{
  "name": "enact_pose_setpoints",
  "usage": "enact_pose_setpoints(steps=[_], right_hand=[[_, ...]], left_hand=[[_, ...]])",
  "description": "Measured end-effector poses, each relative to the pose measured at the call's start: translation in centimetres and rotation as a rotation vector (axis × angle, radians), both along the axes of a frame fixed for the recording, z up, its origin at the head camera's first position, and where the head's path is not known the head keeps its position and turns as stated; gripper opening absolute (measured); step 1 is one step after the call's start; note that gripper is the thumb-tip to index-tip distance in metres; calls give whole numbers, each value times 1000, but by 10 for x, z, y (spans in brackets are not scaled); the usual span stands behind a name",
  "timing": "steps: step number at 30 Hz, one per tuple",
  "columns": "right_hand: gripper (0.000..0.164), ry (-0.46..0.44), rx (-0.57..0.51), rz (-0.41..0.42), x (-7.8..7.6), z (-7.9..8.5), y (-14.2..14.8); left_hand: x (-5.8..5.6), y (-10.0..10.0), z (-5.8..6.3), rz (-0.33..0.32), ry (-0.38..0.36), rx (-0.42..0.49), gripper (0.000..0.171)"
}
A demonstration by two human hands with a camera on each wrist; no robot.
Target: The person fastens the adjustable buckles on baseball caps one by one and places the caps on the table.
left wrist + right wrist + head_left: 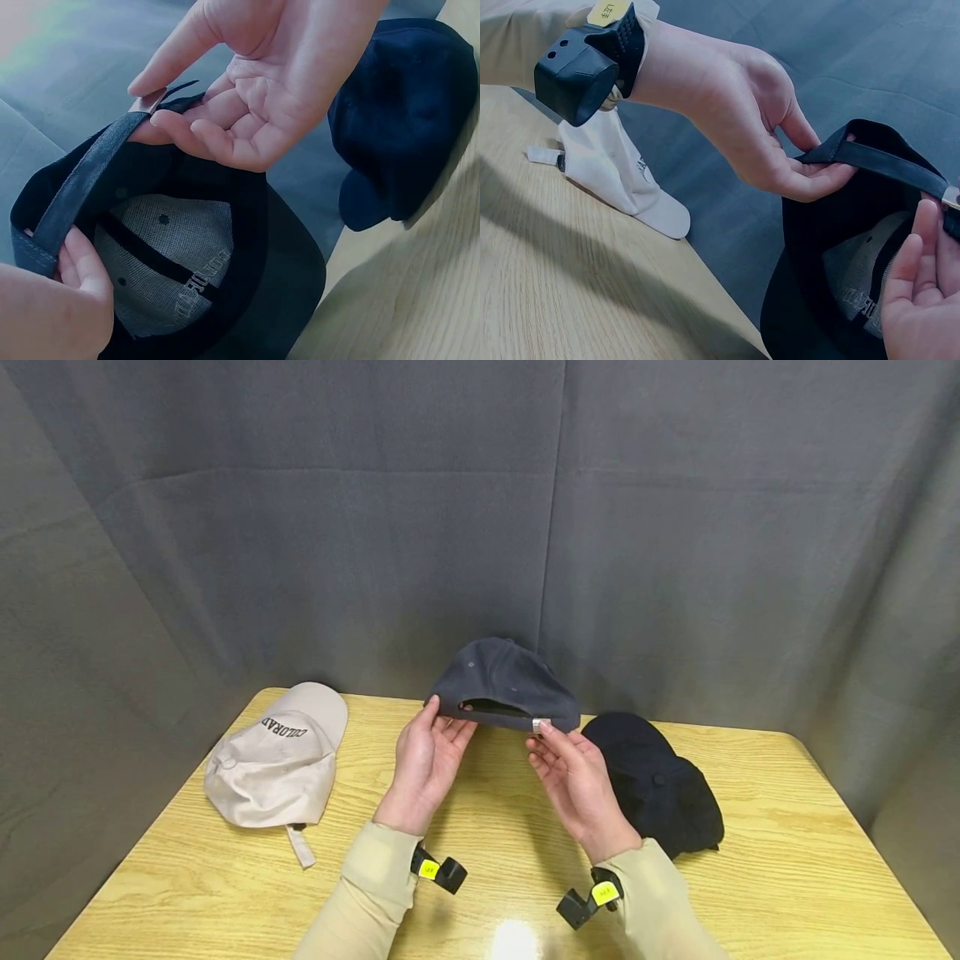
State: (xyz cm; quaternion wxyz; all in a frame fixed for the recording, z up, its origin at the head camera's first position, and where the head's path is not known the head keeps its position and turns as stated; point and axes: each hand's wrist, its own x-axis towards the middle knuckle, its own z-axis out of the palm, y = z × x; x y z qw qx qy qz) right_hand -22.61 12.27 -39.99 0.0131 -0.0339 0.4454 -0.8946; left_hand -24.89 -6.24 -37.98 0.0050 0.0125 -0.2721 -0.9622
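A dark grey baseball cap (495,677) is held up above the table, its back opening and strap turned toward me. My left hand (429,756) pinches the band at the left end of the strap (86,176). With thumb and fingers, my right hand (577,785) pinches the metal buckle (538,725) at the strap's right end. Both wrist views look into the cap's underside, where stitched lettering (201,289) shows on the inner lining. A short loose strap end (180,90) sticks out past the buckle in the left wrist view.
A beige cap (281,760) marked with dark letters lies at the table's left, its strap hanging toward the front. Right of my hands rests a black cap (660,785). Grey curtains (337,568) stand behind and beside the wooden table (780,843).
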Motion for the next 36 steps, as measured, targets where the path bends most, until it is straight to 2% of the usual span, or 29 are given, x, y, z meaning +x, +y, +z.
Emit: enact_pose_setpoints(steps=[16, 25, 31, 36], right_hand=[[12, 18, 32, 6, 1, -1, 1], [15, 21, -57, 42, -1, -1, 6], [19, 47, -146, 97, -3, -1, 10], [25, 45, -192, 54, -3, 2, 12]], left_hand=[[1, 0, 0, -5, -28, 1, 26], [-1, 0, -1, -1, -20, 6, 22], [-3, -1, -2, 26, -58, -17, 18], [-6, -5, -4, 39, -91, -23, 17]])
